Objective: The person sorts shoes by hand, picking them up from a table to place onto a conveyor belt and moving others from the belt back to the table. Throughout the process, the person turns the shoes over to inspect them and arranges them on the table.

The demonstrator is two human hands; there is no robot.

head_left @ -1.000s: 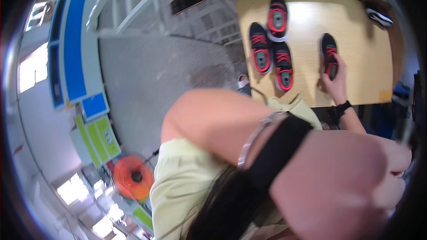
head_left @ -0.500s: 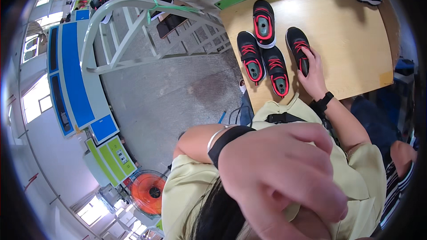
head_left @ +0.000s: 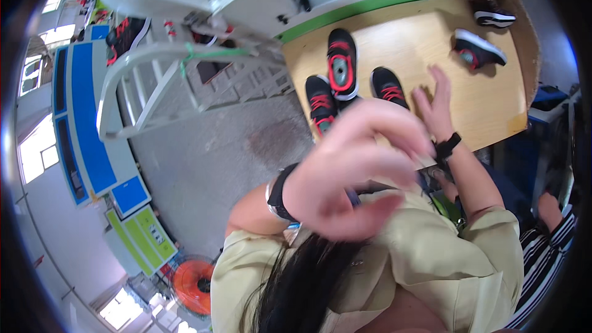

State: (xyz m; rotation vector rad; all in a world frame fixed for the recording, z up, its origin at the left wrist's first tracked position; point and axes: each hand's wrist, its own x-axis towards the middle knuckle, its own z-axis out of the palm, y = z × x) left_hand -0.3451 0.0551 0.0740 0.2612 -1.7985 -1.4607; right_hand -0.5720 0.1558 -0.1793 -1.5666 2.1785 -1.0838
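My left hand [head_left: 357, 172] is raised close in front, smeared by motion. Its fingers are loosely curled, the thumb stands apart from them, and nothing shows in its grasp. Over the table my right hand [head_left: 436, 108] is open with fingers spread, holding nothing. Just left of it, a black shoe [head_left: 388, 86] with red laces points away from me. Two matching shoes, a farther one [head_left: 342, 65] and a nearer one [head_left: 320, 102], stand further left; my left hand covers the area below them. Toward the right, another black shoe [head_left: 478, 49] lies on its side, white sole outward.
A cardboard box edge [head_left: 529, 49] borders the wooden table [head_left: 407, 31], with a dark shoe [head_left: 494, 15] beside it. A green-edged machine [head_left: 382, 3] stands behind. Left are a white metal rack [head_left: 148, 55] with shoes and an orange fan [head_left: 192, 285]. A striped sleeve [head_left: 546, 259] shows at right.
My right hand has let go of the black shoe and lifted to its right with fingers spread. A shoe on its side now lies at the right. My left hand has moved up toward the table.
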